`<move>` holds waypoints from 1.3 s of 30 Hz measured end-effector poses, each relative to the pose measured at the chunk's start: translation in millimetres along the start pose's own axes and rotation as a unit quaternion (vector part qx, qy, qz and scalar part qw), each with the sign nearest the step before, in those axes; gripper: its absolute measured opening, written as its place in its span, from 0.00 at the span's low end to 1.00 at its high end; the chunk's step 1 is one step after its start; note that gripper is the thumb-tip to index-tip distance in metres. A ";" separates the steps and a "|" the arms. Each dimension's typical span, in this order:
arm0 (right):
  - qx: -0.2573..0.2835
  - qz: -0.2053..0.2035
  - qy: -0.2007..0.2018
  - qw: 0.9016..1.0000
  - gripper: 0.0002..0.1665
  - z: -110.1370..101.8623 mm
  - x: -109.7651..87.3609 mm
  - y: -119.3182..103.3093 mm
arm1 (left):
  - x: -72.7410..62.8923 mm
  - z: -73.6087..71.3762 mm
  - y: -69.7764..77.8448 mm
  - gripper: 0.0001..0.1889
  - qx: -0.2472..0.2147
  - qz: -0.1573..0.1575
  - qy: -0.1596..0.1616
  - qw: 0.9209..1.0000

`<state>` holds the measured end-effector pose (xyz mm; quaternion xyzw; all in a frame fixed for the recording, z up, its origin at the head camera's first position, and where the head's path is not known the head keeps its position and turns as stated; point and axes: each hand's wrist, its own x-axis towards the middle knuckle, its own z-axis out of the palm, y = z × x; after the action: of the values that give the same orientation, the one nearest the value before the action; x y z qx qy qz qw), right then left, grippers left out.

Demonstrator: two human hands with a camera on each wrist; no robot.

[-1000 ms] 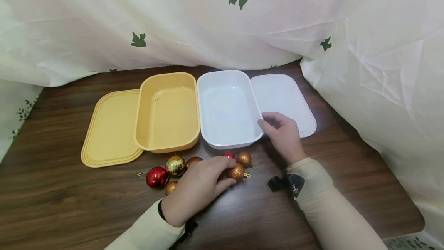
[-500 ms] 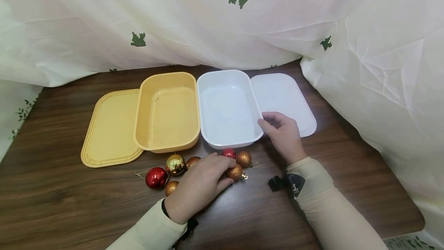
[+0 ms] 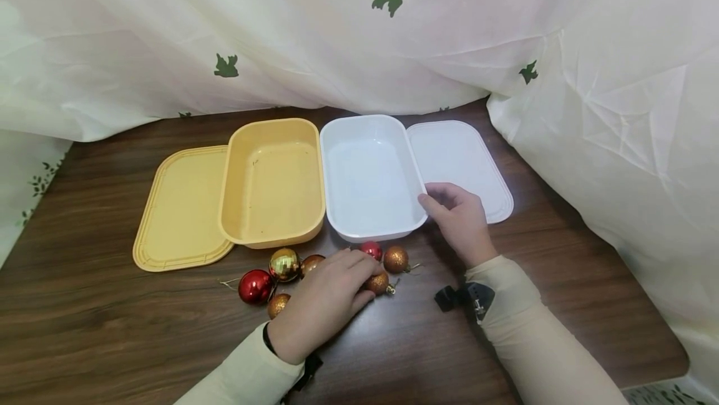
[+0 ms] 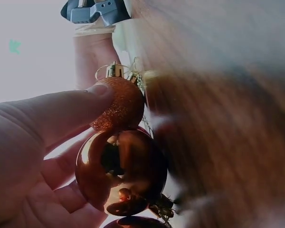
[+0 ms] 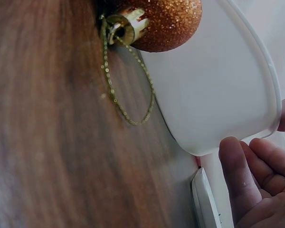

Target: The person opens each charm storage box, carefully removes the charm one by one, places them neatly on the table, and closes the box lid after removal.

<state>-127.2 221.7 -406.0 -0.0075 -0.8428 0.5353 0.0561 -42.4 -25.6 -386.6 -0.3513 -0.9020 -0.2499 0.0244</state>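
Observation:
My left hand [image 3: 331,296] reaches over the row of baubles and pinches a glittery orange bauble [image 3: 377,283], thumb in front and fingers curving behind it. The left wrist view shows the thumb on this glittery bauble [image 4: 121,104], with a shiny copper bauble [image 4: 123,171] just below it. My right hand [image 3: 457,218] holds the right rim of the white box [image 3: 373,234], thumb on the rim and fingers outside. Another glittery orange bauble [image 3: 396,259] and a small red bauble [image 3: 371,250] lie in front of that box.
Left of the white box stands a yellow box [image 3: 272,239], touching it. A yellow lid [image 3: 182,205] and a white lid [image 3: 457,165] lie at the outer sides. More baubles, red [image 3: 255,286], gold [image 3: 284,265] and orange [image 3: 278,305], lie left of my left hand.
The left hand's fingers have drawn in a little, and the glittery orange bauble has shifted slightly left and nearer. My right hand stays on the white box.

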 end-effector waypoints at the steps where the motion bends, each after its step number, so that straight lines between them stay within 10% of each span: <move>1: -0.002 -0.002 0.001 1.000 0.18 0.1 0.0 0.4 | -0.1 -0.1 -0.1 0.14 0.003 -0.001 -0.002 1.000; 29: -0.007 0.012 0.003 1.000 0.22 0.9 -1.1 0.6 | -1.4 -2.1 2.5 0.12 0.010 0.002 0.003 1.000; 39: -0.001 0.010 0.023 1.000 0.24 -0.8 0.2 2.1 | -5.6 -34.6 1.4 0.19 -0.071 -0.019 0.092 0.993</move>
<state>-127.4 223.3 -407.6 -0.0284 -0.8415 0.5350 0.0696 -41.8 -44.4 -357.0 -0.3105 -0.8823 -0.3451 0.0775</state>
